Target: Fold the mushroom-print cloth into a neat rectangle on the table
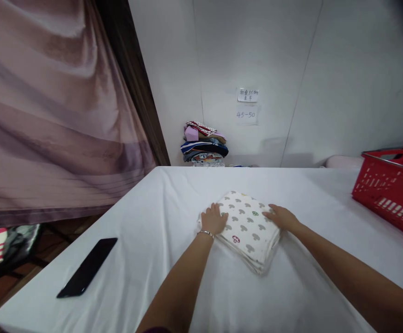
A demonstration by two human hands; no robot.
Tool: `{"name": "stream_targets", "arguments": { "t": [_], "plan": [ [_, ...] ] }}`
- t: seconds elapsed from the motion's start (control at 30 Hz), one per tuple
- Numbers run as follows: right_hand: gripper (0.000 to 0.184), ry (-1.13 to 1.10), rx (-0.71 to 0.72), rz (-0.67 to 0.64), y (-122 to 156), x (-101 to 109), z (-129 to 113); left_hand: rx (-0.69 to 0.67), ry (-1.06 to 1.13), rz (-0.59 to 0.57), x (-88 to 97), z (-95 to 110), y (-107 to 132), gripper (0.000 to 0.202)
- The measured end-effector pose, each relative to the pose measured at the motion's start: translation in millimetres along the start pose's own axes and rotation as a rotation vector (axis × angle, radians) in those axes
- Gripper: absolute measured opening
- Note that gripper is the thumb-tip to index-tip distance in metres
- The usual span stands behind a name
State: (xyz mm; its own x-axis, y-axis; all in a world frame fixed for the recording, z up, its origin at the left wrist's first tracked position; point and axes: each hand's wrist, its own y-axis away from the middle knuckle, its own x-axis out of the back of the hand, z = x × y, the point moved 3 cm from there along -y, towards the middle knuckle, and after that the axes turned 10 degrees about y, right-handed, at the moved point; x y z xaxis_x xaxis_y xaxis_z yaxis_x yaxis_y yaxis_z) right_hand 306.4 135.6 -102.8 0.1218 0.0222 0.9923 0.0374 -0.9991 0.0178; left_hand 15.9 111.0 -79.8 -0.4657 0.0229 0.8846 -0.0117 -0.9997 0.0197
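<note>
A folded white cloth (246,226) printed with grey mushroom shapes lies in the middle of the white-covered table (153,222). My left hand (214,219) rests flat on the cloth's left edge, fingers stretched out; a thin bracelet circles that wrist. My right hand (282,217) lies flat on the cloth's right edge, fingers extended toward the middle. Neither hand grips the cloth.
A black phone (88,267) lies near the table's left front edge. A red plastic basket (392,189) stands at the right. A stack of folded clothes (204,144) sits against the far wall under two paper notes (247,105). A mauve curtain (49,115) hangs at the left.
</note>
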Motion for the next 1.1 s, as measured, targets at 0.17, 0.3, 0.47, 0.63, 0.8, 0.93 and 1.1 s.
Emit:
{"name": "stream_targets", "arguments": {
  "t": [0.17,0.3,0.47,0.63,0.8,0.93,1.1],
  "plan": [
    [0.059,0.055,0.14,0.093,-26,23,2,0.022,0.034,-0.039,-6.9,7,60,0.07],
    [0.052,0.206,0.202,0.14,-30,37,-30,0.006,0.031,-0.082,1.7,7,85,0.066],
    [0.057,0.146,0.333,0.189,18,21,-91,-0.187,0.011,0.066,15.8,26,47,0.057],
    [0.065,0.133,0.277,0.148,63,-9,-96,-0.312,0.033,0.028,-8.8,36,5,0.061],
    [0.063,0.122,0.277,0.141,71,-12,-88,-0.218,0.045,-0.035,-29.2,20,-7,0.066],
    [0.068,0.112,0.257,0.069,59,-3,-86,-0.217,-0.016,-0.045,-30.4,18,-7,0.069],
    [0.073,0.139,0.105,0.111,35,6,-58,-0.23,-0.08,-0.03,-29.0,20,-7,0.068]
  ]
}}
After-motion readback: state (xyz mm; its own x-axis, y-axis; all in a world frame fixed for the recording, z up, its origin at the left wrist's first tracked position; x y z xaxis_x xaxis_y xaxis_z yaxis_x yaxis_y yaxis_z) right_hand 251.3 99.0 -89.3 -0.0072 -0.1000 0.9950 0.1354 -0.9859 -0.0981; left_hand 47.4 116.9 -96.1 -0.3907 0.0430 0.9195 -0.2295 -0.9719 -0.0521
